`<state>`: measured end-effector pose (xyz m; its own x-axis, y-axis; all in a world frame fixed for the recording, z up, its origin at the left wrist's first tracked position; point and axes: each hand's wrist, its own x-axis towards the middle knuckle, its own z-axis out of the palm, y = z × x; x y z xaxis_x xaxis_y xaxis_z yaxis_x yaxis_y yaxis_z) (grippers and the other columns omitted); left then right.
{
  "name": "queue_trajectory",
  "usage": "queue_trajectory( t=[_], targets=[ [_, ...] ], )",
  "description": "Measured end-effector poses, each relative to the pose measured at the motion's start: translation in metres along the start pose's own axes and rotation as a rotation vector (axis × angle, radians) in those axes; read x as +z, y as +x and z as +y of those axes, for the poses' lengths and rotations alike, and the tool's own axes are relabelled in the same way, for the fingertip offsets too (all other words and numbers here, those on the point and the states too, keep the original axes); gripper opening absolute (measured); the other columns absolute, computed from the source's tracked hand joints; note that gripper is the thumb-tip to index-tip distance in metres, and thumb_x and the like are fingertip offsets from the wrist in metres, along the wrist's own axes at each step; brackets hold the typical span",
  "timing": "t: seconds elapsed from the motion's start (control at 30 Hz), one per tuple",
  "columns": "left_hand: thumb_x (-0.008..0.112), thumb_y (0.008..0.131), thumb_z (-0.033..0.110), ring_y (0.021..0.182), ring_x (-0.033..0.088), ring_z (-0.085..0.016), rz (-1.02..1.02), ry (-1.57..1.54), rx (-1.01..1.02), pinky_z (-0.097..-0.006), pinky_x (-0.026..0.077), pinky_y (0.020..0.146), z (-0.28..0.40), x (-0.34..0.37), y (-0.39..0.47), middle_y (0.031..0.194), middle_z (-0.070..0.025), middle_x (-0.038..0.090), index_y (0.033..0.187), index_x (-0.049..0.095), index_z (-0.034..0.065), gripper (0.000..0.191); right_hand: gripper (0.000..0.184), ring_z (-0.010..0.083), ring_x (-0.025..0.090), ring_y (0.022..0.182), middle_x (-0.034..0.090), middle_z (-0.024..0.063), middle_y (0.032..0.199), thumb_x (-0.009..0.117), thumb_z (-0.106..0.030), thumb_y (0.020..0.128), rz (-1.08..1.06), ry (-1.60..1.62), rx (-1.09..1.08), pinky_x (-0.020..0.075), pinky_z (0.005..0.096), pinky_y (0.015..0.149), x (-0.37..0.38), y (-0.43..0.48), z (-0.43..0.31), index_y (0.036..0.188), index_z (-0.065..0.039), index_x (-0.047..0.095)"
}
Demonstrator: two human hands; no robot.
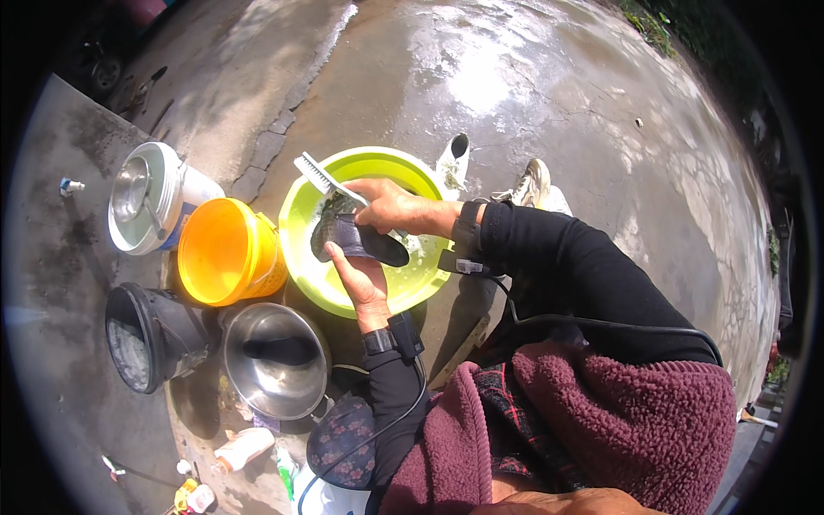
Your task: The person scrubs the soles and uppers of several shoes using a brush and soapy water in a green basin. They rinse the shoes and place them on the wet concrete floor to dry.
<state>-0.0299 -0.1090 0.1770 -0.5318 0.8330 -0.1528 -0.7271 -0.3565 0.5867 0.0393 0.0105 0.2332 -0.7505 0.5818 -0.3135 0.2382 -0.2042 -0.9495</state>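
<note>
A dark shoe insole (370, 241) lies across my left hand (360, 277), which supports it from below with the thumb along its edge. My right hand (386, 206) is closed around the handle of a white scrubbing brush (315, 172), with its bristle head out to the left, and its fingers rest by the insole's upper edge. Both hands are over a lime-green plastic basin (412, 162) holding sudsy water. Something dark lies in the basin beneath the insole, partly hidden. A second dark insole (283, 351) is in a stainless steel bowl (273, 393).
A yellow bucket (215, 251), a white bucket (199, 187) carrying a metal ladle (132, 193) and a dark bucket (132, 338) stand left. A white shoe (456, 161) stands beyond the basin. A plastic bottle (244, 449) lies at lower left. The concrete ground (360, 84) is partly wet and cracked.
</note>
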Motion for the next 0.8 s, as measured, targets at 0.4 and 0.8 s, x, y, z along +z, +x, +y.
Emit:
queue_trajectory(
  t=[0.4, 0.8],
  targets=[
    [0.028, 0.102, 0.049, 0.128, 0.048, -0.032, 0.243, -0.342, -0.067, -0.0457, 0.036, 0.11, 0.014, -0.052, 0.031, 0.141, -0.0158, 0.048, 0.144, 0.036, 0.0062, 0.061, 0.04, 0.0368, 0.064, 0.086, 0.066, 0.0225, 0.094, 0.048, -0.019, 0.097, -0.22, -0.735, -0.485, 0.05, 0.0438, 0.077, 0.003, -0.044, 0.025, 0.134, -0.005, 0.051],
    [0.034, 0.102, 0.046, 0.125, 0.049, -0.028, 0.146, -0.372, -0.003, -0.0432, 0.038, 0.108, 0.01, -0.053, 0.033, 0.135, -0.0143, 0.051, 0.142, 0.04, 0.0084, 0.055, 0.045, 0.0415, 0.062, 0.073, 0.063, 0.0245, 0.081, 0.051, -0.015, 0.095, -0.179, -0.894, -0.373, 0.0491, 0.0466, 0.065, 0.01, -0.051, 0.037, 0.138, -0.005, 0.045]
  ],
)
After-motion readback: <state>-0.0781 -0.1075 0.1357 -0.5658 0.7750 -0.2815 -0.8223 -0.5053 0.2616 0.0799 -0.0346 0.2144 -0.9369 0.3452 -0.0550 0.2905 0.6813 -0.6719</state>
